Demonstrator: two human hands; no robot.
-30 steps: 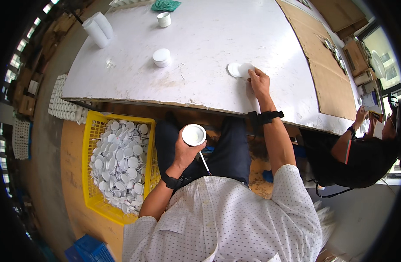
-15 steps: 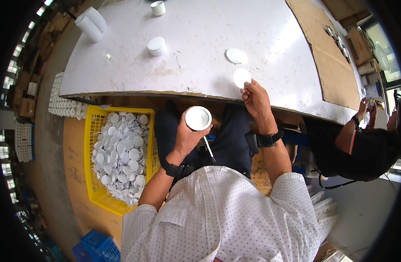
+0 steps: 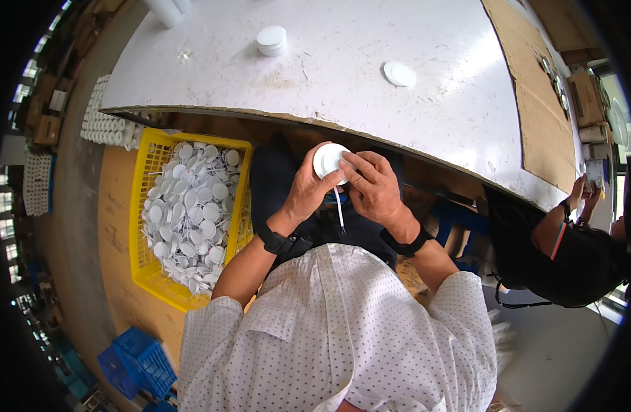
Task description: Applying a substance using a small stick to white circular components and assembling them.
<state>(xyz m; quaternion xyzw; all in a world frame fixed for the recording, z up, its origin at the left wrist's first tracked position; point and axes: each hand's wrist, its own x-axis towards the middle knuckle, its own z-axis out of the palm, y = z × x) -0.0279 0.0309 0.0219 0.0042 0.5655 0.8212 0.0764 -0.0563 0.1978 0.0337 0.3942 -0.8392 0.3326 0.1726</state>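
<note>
Above my lap, my left hand (image 3: 306, 188) is closed around a round white lamp housing (image 3: 322, 157), its open side tilted up. A thin white cable (image 3: 340, 211) hangs from the housing, with dark wire ends at its tip. My right hand (image 3: 377, 184) presses its fingers onto a flat white disc (image 3: 337, 159) lying over the housing. The fingers partly hide the disc, so I cannot tell whether it is seated. On the table, a few overlapping white discs (image 3: 400, 74) lie beyond my right hand, and a short stack of white discs (image 3: 271, 41) stands farther left.
The table edge (image 3: 315, 118) runs just beyond my hands. To my left, a yellow basket (image 3: 138, 213) holds many round white pieces (image 3: 192, 206) with wires. A blue crate (image 3: 145, 360) sits lower left. Cardboard (image 3: 535, 103) covers the table's right end, where another person (image 3: 556, 240) works.
My right hand has come down from the table edge with the white disc and brought it onto the housing. My left hand has raised the housing slightly. The whole view has shifted.
</note>
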